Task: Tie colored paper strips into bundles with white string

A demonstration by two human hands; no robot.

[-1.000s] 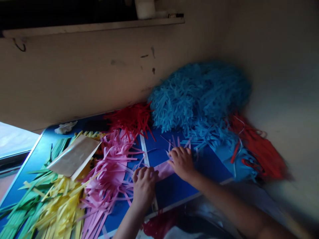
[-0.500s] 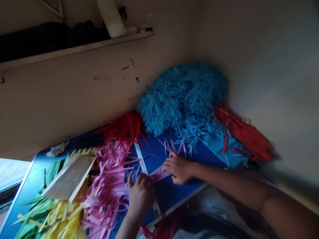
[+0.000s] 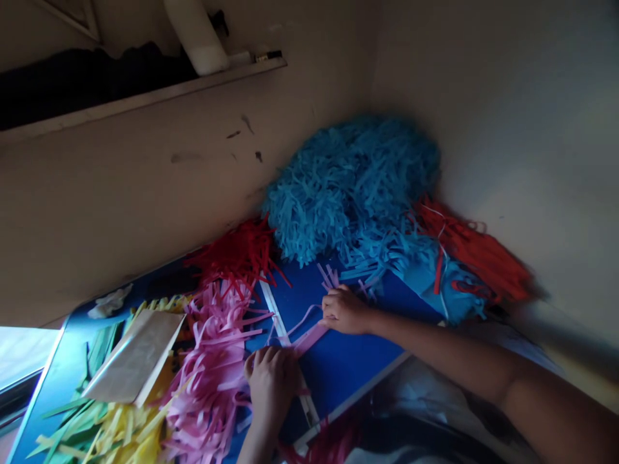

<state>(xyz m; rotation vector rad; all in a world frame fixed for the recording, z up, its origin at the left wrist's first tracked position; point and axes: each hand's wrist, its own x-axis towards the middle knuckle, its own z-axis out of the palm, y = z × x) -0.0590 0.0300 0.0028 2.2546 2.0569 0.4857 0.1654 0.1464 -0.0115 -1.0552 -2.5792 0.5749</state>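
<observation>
A strip of lilac paper [image 3: 309, 336] with a fringed end lies on the blue board [image 3: 338, 367]. My left hand [image 3: 271, 381] presses its near end down with curled fingers. My right hand [image 3: 342, 310] has its fingers closed on the far, fringed end of the same strip. A heap of pink paper strips [image 3: 213, 361] lies just left of my left hand.
A big pile of blue shredded paper [image 3: 353, 187] fills the wall corner, with red strips [image 3: 478, 258] to its right and more red strips [image 3: 236, 254] to its left. Yellow and green strips [image 3: 106, 432] and a tan envelope [image 3: 135, 354] lie at the left.
My right hand has slid up and away along the lilac strip. My left hand shifted slightly toward me and flattened on the near end. The view has tilted a little.
</observation>
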